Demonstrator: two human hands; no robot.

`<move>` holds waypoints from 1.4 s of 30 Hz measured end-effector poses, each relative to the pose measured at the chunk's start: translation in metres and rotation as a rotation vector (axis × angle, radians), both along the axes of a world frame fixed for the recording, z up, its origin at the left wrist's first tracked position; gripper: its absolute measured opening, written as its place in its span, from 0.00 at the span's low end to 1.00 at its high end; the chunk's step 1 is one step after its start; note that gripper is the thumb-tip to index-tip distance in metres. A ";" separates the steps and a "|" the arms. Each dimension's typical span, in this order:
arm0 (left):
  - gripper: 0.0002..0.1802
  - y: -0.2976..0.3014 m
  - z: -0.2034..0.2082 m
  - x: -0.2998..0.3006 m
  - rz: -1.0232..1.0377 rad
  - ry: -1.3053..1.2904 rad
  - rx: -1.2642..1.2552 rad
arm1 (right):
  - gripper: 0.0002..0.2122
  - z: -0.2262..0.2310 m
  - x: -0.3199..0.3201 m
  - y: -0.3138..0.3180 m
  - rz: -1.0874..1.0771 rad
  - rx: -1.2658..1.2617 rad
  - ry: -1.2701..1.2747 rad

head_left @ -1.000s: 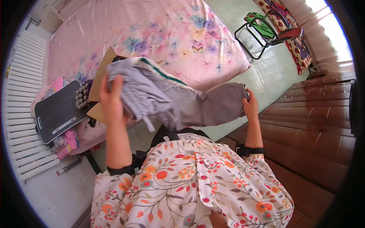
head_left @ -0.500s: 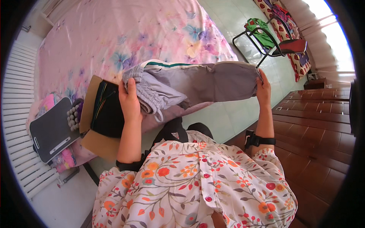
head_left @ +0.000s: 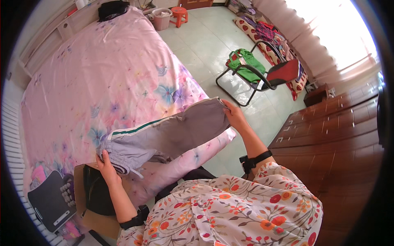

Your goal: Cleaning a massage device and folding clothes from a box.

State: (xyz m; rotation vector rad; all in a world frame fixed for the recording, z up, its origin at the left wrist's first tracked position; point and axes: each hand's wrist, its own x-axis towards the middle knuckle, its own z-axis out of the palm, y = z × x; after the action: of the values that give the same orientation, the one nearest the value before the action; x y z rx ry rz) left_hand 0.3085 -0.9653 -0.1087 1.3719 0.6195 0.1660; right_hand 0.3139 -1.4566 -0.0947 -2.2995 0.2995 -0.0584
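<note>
So, head view: grey trousers (head_left: 176, 133) w/ a green & white side stripe stretch sideways above the near edge of a pink floral bed (head_left: 94, 78). L hand (head_left: 107, 168) is clamped on the gathered waist end, lower & nearer; R hand (head_left: 233, 114) grips the other end, farther & higher. Near left, by the L forearm, an open cardboard box (head_left: 80, 192) w/ sth black inside, next to a dark grey board (head_left: 51, 200). Far right: chair (head_left: 287, 74) w/ a green bag (head_left: 248, 65); nearer, dark brown drawers (head_left: 324, 131).
</note>
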 end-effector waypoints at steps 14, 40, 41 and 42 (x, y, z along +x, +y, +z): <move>0.33 0.114 -0.040 0.060 0.328 0.034 0.301 | 0.19 -0.110 0.149 -0.126 0.140 0.186 0.037; 0.40 -0.120 -0.267 0.026 -0.689 0.924 0.743 | 0.20 -0.201 0.120 -0.097 -0.196 0.303 0.385; 0.39 -0.119 -0.271 0.025 -0.714 1.064 0.788 | 0.20 -0.212 0.127 -0.108 -0.198 0.302 0.388; 0.39 -0.119 -0.276 0.024 -0.742 1.200 0.831 | 0.20 -0.227 0.130 -0.120 -0.138 0.260 0.401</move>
State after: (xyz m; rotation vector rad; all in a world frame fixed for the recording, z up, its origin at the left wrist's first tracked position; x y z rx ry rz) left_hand 0.3325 -1.0843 -0.3850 2.3910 1.0025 -1.2076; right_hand 0.4435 -1.5768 -0.3219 -2.0161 0.6321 0.3563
